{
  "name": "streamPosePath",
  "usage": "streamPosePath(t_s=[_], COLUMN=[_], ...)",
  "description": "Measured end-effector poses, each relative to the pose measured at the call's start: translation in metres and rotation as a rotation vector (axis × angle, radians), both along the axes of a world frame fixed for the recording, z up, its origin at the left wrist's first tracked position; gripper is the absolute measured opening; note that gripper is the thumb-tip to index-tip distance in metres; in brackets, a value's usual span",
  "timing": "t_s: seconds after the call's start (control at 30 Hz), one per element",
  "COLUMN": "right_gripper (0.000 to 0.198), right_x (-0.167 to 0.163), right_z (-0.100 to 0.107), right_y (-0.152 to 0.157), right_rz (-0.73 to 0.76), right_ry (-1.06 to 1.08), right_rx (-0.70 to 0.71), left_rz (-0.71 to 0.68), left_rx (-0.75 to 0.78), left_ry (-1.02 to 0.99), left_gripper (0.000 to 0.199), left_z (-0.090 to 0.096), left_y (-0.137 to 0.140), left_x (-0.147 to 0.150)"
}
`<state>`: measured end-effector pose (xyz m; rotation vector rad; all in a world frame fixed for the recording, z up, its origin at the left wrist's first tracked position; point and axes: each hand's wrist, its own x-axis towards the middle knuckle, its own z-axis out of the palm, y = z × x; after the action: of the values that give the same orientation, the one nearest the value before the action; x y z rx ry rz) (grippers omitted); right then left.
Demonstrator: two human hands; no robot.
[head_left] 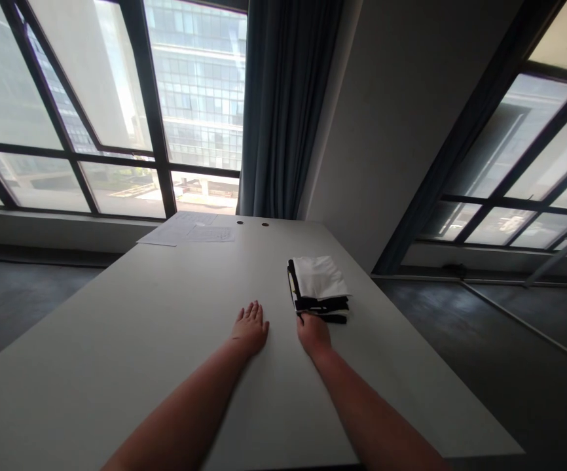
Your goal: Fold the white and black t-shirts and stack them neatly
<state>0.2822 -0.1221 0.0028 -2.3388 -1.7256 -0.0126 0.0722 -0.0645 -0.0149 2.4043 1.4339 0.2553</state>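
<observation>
A folded stack of black and white cloth (320,278) lies on the white table (165,340), right of the middle. Its top layer is white, with black layers showing along the near and left edges. My right hand (313,332) is closed at the near left corner of the cloth, the fingers partly hidden under its edge. To the left, my left hand (251,327) rests flat on the tabletop, palm down and fingers stretched out, apart from the cloth.
Sheets of paper (185,230) lie at the far left corner of the table. Two small round holes (264,224) sit near its far edge. Beyond stand a dark curtain (283,111), a pillar (401,118) and windows (195,85). Grey floor (460,340) borders the table.
</observation>
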Motion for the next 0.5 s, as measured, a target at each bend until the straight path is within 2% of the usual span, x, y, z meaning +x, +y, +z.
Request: streamPosePath(t_s=[0.1,0.2,0.3,0.5], right_gripper=[0.030,0.029,0.027,0.027], right_x=[-0.024,-0.038,-0.040,-0.031], right_z=[-0.003,-0.002,-0.002,-0.003], right_y=[-0.015,-0.023,-0.023,-0.024], right_rz=[0.140,0.252,0.349,0.452], right_ry=[-0.028,-0.036,-0.040,0.020], right_rx=[0.010,0.037,0.065,0.116], left_rz=[-0.125,-0.167,-0.150,-0.160], left_rx=[-0.001,-0.016,-0.014,0.014], left_ry=[-0.034,-0.098,-0.106,-0.042], left_gripper=[0.070,0.066,0.062,0.058], left_z=[-0.002,0.001,0.007,0.012], left_y=[-0.003,-0.004,-0.007,-0.013], left_x=[-0.032,-0.049,-0.051,-0.045])
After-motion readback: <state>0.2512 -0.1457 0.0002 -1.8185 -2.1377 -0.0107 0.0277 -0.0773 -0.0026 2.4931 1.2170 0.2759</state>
